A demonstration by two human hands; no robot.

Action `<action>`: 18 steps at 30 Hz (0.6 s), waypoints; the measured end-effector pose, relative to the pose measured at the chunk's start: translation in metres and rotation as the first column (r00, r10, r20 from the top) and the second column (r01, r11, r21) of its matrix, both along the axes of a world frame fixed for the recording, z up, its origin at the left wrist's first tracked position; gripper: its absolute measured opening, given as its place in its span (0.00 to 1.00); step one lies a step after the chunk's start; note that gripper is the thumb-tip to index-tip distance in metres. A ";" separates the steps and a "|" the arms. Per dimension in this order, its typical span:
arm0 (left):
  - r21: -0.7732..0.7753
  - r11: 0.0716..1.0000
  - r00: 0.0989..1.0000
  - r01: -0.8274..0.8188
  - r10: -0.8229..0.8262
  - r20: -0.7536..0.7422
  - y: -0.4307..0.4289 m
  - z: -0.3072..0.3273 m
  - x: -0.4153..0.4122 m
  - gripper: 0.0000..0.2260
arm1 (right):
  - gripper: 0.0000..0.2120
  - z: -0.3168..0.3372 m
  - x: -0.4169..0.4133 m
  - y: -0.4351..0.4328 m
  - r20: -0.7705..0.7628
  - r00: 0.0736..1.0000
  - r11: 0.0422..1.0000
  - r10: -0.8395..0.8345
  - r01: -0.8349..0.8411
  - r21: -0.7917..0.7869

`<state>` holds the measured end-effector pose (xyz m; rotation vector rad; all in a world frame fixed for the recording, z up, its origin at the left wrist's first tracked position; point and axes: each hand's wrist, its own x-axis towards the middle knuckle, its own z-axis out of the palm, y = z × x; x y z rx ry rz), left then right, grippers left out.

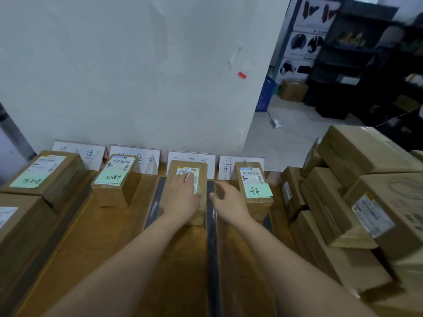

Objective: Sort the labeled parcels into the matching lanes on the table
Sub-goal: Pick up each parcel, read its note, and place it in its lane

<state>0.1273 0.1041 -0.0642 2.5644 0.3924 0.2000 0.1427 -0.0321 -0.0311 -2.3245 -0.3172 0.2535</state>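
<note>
A brown parcel [180, 168] with a white shipping label lies in the third lane, below its white lane sign [201, 157]. My left hand [183, 197] rests flat on top of this parcel, fingers spread over the label. My right hand [229, 200] hovers just right of it over the black tape divider [211, 236], fingers apart and empty. Parcels with green notes sit in the other lanes: one at far left [43, 175], one in the second lane [116, 181], one in the fourth lane [254, 188].
A stack of brown cartons [357, 202] crowds the table's right side. Another carton [18, 225] sits at the near left. White handwritten lane signs [135, 156] lean against the white wall. Dark shelving [357, 65] stands in the room beyond.
</note>
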 end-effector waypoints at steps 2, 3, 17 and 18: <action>0.078 0.997 1.000 0.018 -0.018 0.000 -0.021 0.011 -0.017 0.26 | 0.22 0.001 -0.009 -0.018 0.052 0.998 0.998 0.030 -0.027 -0.058; 0.103 0.994 1.000 0.027 -0.028 0.007 -0.032 0.014 -0.026 0.25 | 0.22 0.001 -0.015 -0.028 0.076 0.996 0.995 0.047 -0.040 -0.094; 0.344 0.931 0.975 0.122 -0.047 -0.218 -0.143 -0.006 -0.133 0.25 | 0.24 -0.016 -0.097 -0.183 0.168 0.984 0.891 0.057 0.025 -0.453; 0.340 0.933 0.971 0.120 -0.039 -0.235 -0.147 -0.009 -0.138 0.25 | 0.24 -0.018 -0.102 -0.190 0.153 0.987 0.877 0.039 0.040 -0.479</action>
